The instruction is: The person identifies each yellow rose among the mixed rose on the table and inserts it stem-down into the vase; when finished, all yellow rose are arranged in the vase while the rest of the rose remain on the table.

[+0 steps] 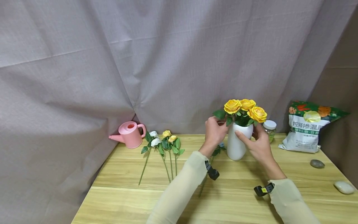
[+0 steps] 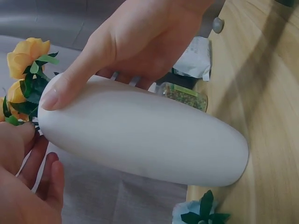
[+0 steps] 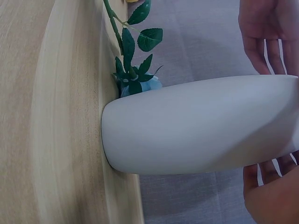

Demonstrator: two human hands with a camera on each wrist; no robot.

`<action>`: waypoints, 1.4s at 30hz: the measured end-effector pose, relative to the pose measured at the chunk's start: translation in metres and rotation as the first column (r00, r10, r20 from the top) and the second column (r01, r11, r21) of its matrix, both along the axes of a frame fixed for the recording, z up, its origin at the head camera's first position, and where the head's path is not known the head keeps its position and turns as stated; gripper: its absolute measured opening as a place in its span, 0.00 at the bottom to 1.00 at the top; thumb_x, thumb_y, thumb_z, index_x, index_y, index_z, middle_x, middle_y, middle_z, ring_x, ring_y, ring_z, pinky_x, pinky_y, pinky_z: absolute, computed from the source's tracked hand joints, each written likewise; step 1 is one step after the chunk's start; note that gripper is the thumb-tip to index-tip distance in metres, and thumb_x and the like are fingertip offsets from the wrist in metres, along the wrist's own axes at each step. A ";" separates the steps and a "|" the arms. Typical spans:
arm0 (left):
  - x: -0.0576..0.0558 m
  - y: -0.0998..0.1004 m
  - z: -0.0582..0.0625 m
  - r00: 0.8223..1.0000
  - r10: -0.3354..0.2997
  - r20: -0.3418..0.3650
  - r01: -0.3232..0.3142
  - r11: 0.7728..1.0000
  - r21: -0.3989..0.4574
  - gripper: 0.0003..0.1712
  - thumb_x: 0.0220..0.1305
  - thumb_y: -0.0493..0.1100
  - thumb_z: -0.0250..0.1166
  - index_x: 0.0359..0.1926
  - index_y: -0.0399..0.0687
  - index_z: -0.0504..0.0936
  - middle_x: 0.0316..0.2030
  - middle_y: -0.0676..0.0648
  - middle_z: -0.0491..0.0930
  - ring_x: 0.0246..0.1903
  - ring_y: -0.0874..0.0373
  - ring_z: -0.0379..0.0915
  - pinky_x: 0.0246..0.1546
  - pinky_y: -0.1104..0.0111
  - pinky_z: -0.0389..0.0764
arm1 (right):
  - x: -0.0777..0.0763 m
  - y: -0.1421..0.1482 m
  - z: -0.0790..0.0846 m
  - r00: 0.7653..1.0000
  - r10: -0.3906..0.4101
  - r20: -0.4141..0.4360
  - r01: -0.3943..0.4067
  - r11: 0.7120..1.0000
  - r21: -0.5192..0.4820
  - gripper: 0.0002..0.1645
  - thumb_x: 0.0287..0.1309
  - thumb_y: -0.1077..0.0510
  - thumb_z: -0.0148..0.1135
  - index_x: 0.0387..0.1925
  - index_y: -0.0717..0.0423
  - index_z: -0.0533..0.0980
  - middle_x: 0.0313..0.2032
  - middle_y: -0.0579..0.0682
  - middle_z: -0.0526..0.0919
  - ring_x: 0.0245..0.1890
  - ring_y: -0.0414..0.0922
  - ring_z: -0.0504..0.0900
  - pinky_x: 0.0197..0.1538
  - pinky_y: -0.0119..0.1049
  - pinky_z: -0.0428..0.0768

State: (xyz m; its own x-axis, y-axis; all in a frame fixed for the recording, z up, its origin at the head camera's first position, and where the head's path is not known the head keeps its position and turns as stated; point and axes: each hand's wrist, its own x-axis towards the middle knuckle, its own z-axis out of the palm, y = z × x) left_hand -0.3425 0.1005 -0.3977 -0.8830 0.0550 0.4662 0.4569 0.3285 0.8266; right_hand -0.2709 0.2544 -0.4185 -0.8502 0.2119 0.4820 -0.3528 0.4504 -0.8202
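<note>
A white vase (image 1: 236, 144) stands upright on the wooden table, with three yellow roses (image 1: 247, 105) in its mouth. My right hand (image 1: 258, 144) grips the vase near the top, thumb across the front and fingers behind it. On the other side, my left hand (image 1: 215, 132) is up at the rim. In the left wrist view, that hand's thumb and forefinger pinch a yellow rose's stem (image 2: 36, 125) just outside the mouth, its other fingers loosely bent beside the vase. Close to the vase base lies a blue flower (image 3: 148, 85), its stem running toward the table's front.
White roses (image 1: 155, 142) and small yellow roses (image 1: 167, 133) lie on long stems to the left, near a pink watering can (image 1: 132, 137). Behind the vase stands a white-lidded jar (image 1: 269, 126). Farther right are a fertilizer bag (image 1: 305, 130), a grey stone (image 1: 317, 163) and a pale stone (image 1: 344, 187).
</note>
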 end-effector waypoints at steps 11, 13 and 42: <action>0.011 -0.038 -0.029 0.977 -0.211 -0.007 0.211 0.971 0.110 0.11 0.67 0.49 0.68 0.47 0.54 0.88 0.41 0.55 0.89 0.40 0.67 0.85 0.44 0.77 0.84 | -0.002 0.002 -0.003 1.000 0.004 0.024 -0.004 1.000 -0.015 0.40 0.59 0.53 0.72 0.71 0.46 0.66 0.61 0.57 0.76 0.52 0.29 0.74 0.53 0.17 0.71; 0.012 -0.049 -0.039 0.974 -0.228 -0.002 0.226 0.964 0.140 0.11 0.67 0.49 0.68 0.46 0.52 0.88 0.40 0.54 0.89 0.40 0.65 0.85 0.44 0.75 0.85 | -0.002 0.002 -0.002 1.000 0.006 0.024 -0.006 1.000 -0.022 0.40 0.59 0.53 0.72 0.71 0.47 0.66 0.61 0.56 0.76 0.52 0.29 0.74 0.53 0.17 0.71; 0.014 -0.210 -0.105 0.971 0.113 0.212 -0.106 0.993 -0.046 0.08 0.62 0.38 0.71 0.43 0.42 0.88 0.36 0.46 0.89 0.36 0.57 0.86 0.37 0.73 0.84 | -0.003 0.002 -0.002 1.000 0.015 -0.007 -0.016 0.999 -0.029 0.38 0.59 0.56 0.72 0.69 0.48 0.68 0.57 0.47 0.77 0.50 0.31 0.77 0.51 0.19 0.74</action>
State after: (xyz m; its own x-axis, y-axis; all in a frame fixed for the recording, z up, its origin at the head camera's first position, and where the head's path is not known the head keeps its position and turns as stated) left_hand -0.3284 -0.1090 -0.5028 -0.9634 -0.0349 0.2656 0.2306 0.3967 0.8885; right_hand -0.2734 0.2561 -0.4206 -0.8504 0.2127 0.4813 -0.3649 0.4207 -0.8306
